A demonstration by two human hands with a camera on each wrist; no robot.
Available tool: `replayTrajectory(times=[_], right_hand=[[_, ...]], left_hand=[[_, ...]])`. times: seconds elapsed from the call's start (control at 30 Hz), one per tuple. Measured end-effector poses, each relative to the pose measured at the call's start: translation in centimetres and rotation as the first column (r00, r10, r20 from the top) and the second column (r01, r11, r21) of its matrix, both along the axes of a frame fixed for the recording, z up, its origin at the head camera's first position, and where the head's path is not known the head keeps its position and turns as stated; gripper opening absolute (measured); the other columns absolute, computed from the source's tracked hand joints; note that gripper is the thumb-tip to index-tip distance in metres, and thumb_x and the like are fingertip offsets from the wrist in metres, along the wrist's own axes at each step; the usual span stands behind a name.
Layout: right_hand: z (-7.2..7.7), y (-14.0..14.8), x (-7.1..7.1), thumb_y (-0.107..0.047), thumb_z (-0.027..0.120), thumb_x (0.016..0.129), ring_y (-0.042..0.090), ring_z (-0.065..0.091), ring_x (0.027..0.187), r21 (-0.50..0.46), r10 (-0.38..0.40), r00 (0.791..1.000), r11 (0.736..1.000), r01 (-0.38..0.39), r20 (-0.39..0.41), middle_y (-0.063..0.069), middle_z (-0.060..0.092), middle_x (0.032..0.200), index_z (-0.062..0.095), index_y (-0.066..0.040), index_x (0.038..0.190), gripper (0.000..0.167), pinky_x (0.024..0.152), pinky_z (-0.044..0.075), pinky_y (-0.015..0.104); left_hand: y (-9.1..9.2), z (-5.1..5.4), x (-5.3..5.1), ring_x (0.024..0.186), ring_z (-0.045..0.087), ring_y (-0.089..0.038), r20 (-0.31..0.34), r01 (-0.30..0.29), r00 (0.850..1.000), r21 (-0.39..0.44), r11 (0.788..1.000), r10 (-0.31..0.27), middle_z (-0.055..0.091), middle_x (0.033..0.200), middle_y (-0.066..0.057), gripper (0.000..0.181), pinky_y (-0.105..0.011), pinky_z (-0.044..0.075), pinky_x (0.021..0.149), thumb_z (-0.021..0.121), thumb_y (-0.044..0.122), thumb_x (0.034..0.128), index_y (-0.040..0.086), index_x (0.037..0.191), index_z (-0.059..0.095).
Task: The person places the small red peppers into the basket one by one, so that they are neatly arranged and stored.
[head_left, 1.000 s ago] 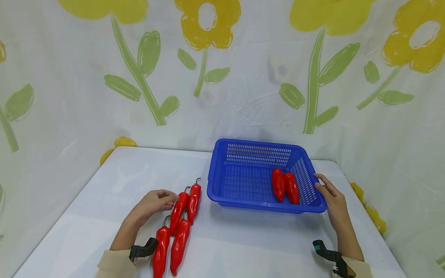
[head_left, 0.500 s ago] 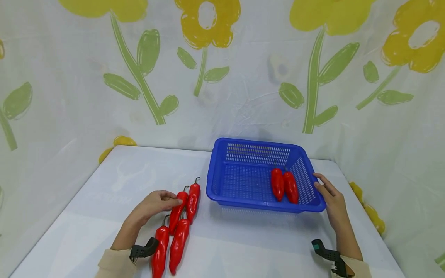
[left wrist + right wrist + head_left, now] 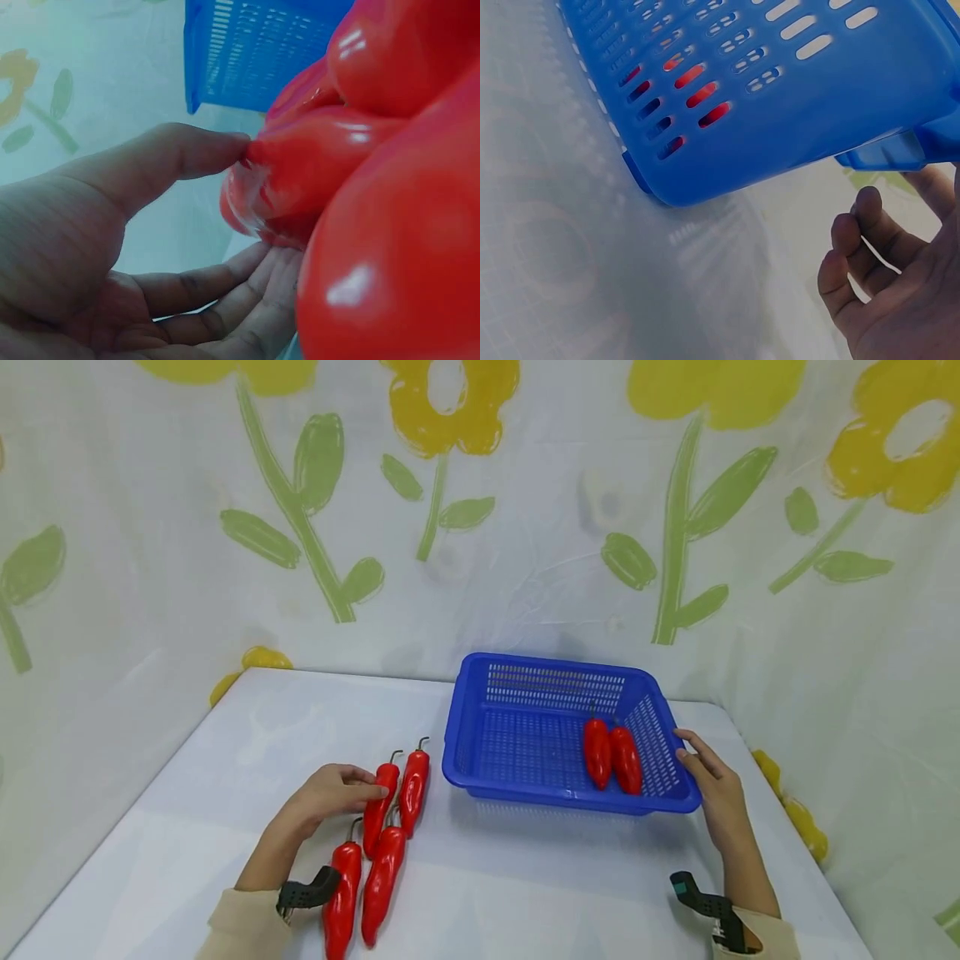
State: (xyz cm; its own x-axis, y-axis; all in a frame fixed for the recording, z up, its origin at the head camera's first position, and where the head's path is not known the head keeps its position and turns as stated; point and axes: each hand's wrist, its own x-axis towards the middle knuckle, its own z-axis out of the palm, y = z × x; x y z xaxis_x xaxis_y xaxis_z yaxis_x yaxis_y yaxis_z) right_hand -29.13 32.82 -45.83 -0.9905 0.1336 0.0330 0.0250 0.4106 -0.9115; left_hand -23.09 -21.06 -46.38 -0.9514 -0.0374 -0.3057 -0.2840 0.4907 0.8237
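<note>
My left hand point(image 3: 333, 797) pinches a red chili pepper point(image 3: 381, 814) at its upper part. In the left wrist view the thumb presses one side of that red chili pepper point(image 3: 300, 165) and the fingers point(image 3: 225, 304) lie under it. Close around it on the table lie three more: one point(image 3: 414, 793) to its right and two point(image 3: 384, 877) nearer me. At the right rim of a blue plastic basket point(image 3: 525, 797), my right hand point(image 3: 722, 797) holds the edge with thumb and index finger. Its other fingers point(image 3: 846, 232) hang loosely curled below the rim.
Two red chili peppers point(image 3: 613, 758) lie in the right part of the basket. The white table point(image 3: 540, 885) ends at a flower-patterned cloth point(image 3: 540, 568) at the back and sides. Black wrist mounts point(image 3: 307, 891) sit on both forearms.
My left hand has moved slightly right onto the chili pepper, and the thumb now lies over it. The right hand stays at the basket rim. The head view has tilted a little.
</note>
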Motion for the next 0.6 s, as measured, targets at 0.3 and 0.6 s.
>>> replayTrajectory(times=[0.3,0.6], right_hand=[[-0.1,-0.6,-0.2,-0.054,0.047,0.102,0.008,0.059,0.100,0.009,0.001,1.000,1.000,-0.001,0.002,0.017,0.052,0.139,0.041,-0.030,0.154,0.058,0.077,0.050,0.011],[-0.3,-0.3,0.3,-0.056,0.048,0.101,0.002,0.058,0.095,-0.017,-0.001,1.000,1.000,0.001,0.015,0.022,0.047,0.143,0.041,-0.031,0.154,0.059,0.075,0.051,0.012]], left_hand=[[-1.7,0.3,-0.3,0.090,0.067,-0.022,-0.040,-0.025,0.999,0.033,0.999,0.026,0.066,0.111,-0.014,0.059,-0.052,0.055,0.089,0.078,0.034,0.0861,-0.006,0.125,0.057],[-2.0,0.4,0.0,0.108,0.061,-0.029,-0.076,-0.052,0.995,0.087,0.995,0.059,0.063,0.122,-0.018,0.062,-0.048,0.056,0.090,0.077,0.034,0.0877,-0.006,0.130,0.056]])
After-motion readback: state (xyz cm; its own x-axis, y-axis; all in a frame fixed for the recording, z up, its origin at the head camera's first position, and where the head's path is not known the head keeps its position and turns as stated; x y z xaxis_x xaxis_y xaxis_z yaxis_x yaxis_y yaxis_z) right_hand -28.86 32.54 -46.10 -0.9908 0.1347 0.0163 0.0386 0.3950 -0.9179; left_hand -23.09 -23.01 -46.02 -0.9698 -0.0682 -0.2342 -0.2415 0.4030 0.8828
